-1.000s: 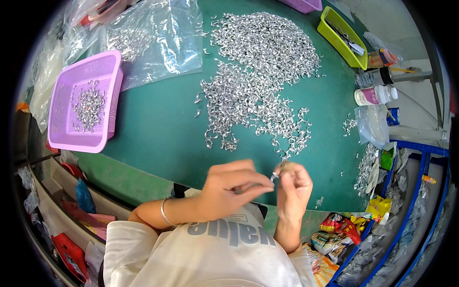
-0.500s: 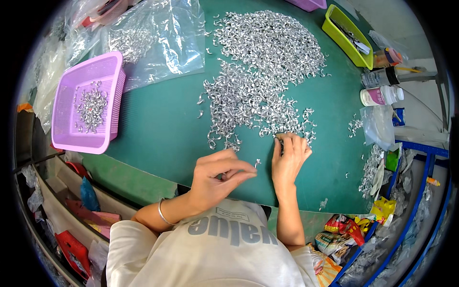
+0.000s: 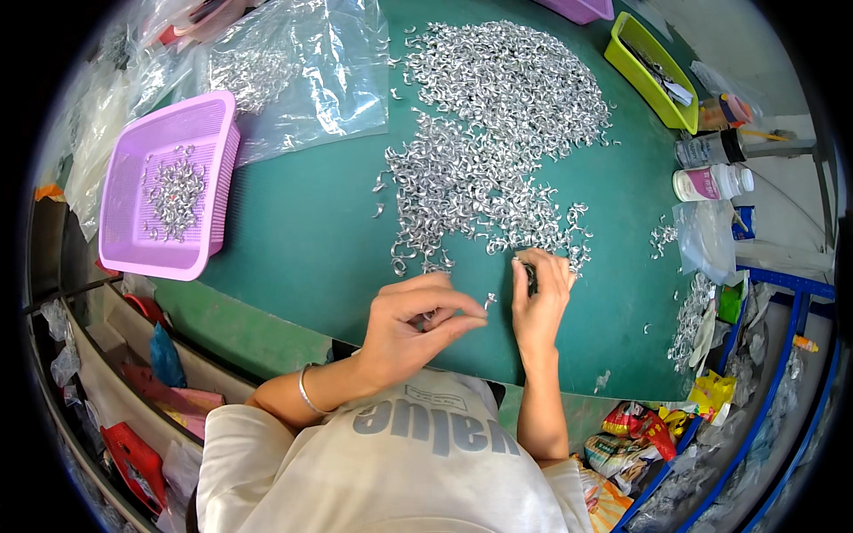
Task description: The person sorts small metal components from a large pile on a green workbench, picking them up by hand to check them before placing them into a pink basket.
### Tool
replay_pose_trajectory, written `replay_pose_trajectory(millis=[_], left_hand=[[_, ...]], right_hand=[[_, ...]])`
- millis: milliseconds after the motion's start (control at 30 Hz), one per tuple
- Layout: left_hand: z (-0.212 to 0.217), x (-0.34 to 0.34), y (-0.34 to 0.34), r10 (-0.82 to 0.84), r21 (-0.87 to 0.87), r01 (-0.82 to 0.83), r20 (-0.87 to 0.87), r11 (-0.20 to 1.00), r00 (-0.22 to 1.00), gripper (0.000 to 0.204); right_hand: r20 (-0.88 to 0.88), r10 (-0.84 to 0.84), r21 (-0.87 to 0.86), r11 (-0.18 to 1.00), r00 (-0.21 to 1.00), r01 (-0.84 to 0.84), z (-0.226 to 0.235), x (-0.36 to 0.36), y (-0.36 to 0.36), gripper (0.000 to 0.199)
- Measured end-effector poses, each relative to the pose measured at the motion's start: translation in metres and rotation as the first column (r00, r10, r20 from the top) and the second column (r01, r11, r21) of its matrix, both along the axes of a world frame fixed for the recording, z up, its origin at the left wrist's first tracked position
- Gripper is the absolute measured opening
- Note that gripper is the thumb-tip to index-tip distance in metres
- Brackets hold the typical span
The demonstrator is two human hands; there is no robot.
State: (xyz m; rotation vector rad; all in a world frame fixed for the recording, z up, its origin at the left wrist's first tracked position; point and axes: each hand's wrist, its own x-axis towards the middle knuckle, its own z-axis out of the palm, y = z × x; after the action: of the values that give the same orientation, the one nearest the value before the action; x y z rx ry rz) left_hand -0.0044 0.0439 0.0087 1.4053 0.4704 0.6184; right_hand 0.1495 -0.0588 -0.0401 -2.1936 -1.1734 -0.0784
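My left hand [image 3: 416, 318] is closed in a pinch in front of the pile. A small curved silvery metal piece [image 3: 490, 300] stands up at its thumb and forefinger tips. Something small and shiny shows between its curled fingers. At the pile's near edge, my right hand [image 3: 540, 302] has its thumb and fingers bent together; what they grip is hidden. The large pile of curved metal pieces [image 3: 498, 98] spreads over the green table [image 3: 302, 222], narrowing toward my right hand.
On the left stands a purple basket [image 3: 115, 204] with some metal pieces in it. Behind it lies a clear plastic bag [image 3: 342, 80] with more. At right are a lime-green tray [image 3: 653, 84], a white bottle [image 3: 706, 184] and scattered pieces [image 3: 689, 324].
My right hand's fingers have drawn closer together at the pile's edge. The left hand has shifted slightly right, with the small metal piece still at its fingertips. The whole view has shifted slightly.
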Motion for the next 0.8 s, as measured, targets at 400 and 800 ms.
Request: replay_pose_trajectory(millis=[400, 800], left_hand=[[0.007, 0.002, -0.001, -0.094, -0.010, 0.096, 0.141, 0.995, 0.986, 0.016], [0.014, -0.001, -0.005, -0.103, 0.033, 0.099, 0.169, 0.995, 0.980, 0.013]], right_hand=[[-0.785, 0.216, 0.428, 0.866, 0.580, 0.257, 0.072, -0.045, -0.013, 0.021], [-0.648, 0.352, 0.553, 0.827, 0.675, 0.100, 0.084, -0.052, -0.015, 0.017]])
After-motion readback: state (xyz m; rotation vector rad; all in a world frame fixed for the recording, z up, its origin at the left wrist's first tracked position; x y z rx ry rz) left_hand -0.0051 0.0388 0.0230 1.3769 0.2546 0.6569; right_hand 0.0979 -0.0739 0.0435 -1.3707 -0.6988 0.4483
